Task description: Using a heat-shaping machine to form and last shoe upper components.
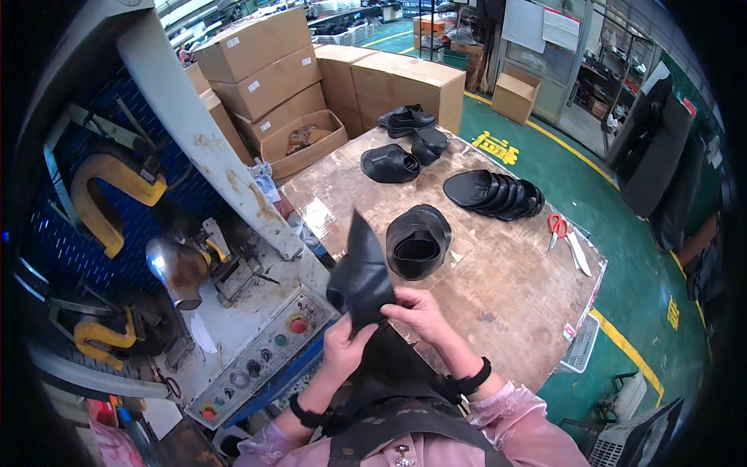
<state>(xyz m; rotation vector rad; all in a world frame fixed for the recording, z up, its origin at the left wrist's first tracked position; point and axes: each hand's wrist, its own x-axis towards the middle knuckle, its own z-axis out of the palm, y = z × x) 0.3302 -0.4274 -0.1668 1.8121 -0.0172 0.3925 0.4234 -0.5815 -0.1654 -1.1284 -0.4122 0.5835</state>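
The black shoe upper (364, 279) is a dark, smooth piece of what looks like leather, with a soft sheen and a faint line running across its middle. It is held up off the tabletop (506, 288), in front of the body and by the near left edge. One end rises to a narrow point; the left side bulges out, rounded. Its lower end is pinched between the left hand (345, 348) and the right hand (422, 313), whose thumb presses the right edge.
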